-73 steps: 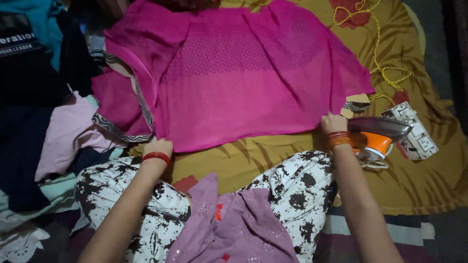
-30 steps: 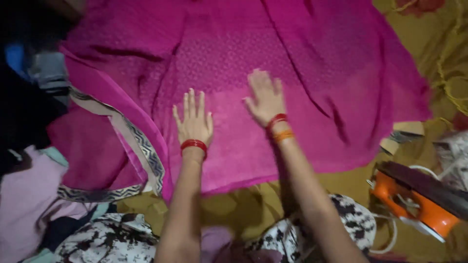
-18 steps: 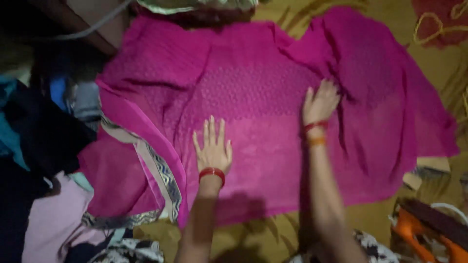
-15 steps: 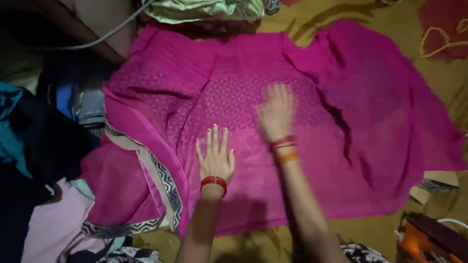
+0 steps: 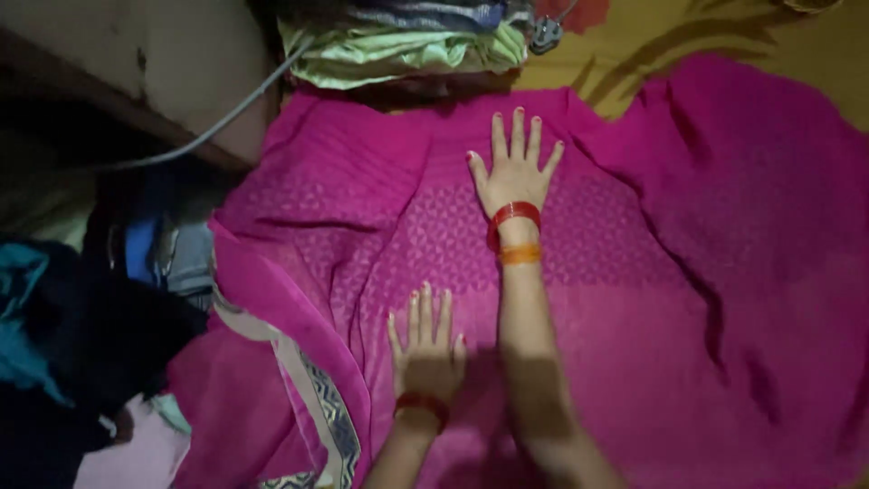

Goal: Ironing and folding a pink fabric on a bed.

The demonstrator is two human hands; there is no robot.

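Observation:
A large magenta garment [image 5: 652, 299] with a woven pattern lies spread flat over a mustard-yellow cloth [image 5: 652, 36]. My right hand [image 5: 514, 167] rests palm down near the garment's far edge, fingers spread, with red and orange bangles on the wrist. My left hand [image 5: 427, 349] lies flat on the fabric closer to me, fingers apart, a red bangle at the wrist. Neither hand holds anything. A patterned border strip [image 5: 312, 407] runs along the folded left edge of the garment.
Folded light-green and striped clothes [image 5: 398, 41] sit just beyond the garment's far edge. A grey cable [image 5: 217, 122] crosses a beige surface at upper left. A dark heap of clothes [image 5: 81, 335], blue and black, fills the left side.
My right hand has slid farther away across the garment toward its far edge. My left hand stays flat near the middle. The view has moved forward, and the orange iron has left the frame.

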